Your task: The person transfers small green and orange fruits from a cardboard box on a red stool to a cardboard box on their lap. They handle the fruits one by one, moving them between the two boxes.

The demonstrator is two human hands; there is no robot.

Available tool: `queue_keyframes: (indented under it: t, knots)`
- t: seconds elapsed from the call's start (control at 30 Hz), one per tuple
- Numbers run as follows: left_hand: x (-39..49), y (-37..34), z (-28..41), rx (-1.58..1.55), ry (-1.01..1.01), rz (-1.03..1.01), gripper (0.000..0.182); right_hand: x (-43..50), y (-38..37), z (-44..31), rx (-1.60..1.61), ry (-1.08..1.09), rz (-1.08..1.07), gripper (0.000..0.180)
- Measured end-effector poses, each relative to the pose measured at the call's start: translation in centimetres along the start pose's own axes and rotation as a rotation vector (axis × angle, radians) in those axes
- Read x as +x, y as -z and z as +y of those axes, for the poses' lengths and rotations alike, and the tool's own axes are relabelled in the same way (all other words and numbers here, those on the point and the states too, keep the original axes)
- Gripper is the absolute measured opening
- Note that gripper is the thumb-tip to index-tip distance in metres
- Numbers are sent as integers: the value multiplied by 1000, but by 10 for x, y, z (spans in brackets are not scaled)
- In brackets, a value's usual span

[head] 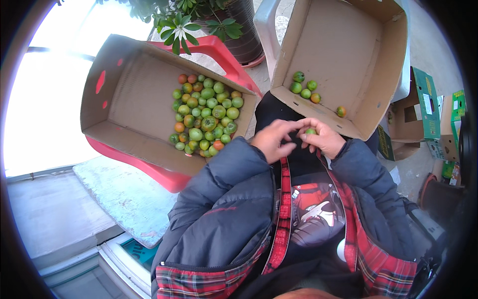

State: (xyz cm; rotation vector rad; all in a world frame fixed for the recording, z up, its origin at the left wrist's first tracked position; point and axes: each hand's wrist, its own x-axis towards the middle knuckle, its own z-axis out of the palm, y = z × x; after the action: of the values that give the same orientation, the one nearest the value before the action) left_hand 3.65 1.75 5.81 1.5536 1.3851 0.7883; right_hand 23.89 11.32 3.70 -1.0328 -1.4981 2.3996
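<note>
A small green tomato (310, 131) sits in the fingers of my right hand (323, 139), which is over my lap. My left hand (272, 140) is close against it, its fingertips meeting the right fingers; its thumb stands apart and I see nothing in it. To the left, many green and partly orange tomatoes (208, 123) are gathered at the near right end of a cardboard box (143, 88). Ahead on the right is another cardboard box (336, 48), with several green tomatoes (296, 88) and an orange-green tomato (341, 111) near its close edge.
The left box rests on a red plastic chair (213, 48), the right box on a white plastic chair (267, 30). A potted plant (181, 31) stands between them at the back. Green printed cartons (425, 108) are on the floor at right. A worn board (127, 198) lies at left.
</note>
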Motion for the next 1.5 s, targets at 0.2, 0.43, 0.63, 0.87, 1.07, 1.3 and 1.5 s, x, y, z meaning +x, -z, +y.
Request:
queue_keyframes:
  t: [0.2,0.43,0.63,0.87,1.07,1.3,1.5]
  knots:
    - [-6,102,-118,626,151,598,38,1,44,10,-777,278,659,44]
    - [-8,153,-171,1023,668,520,59,3,46,15,-674,184,614,47]
    - [-30,135,-148,770,487,669,57,6,32,16,-557,246,496,47]
    - [-21,35,-40,93,84,389,46,6,0,5,-197,169,44,57]
    - [-1,-9,3,-109,-87,-22,53,-7,-4,-11,-26,26,-144,54]
    - [-6,82,-117,628,102,471,43,-3,53,12,-1009,462,819,43]
    - [-8,104,-169,953,555,344,46,-4,50,16,-716,276,689,43]
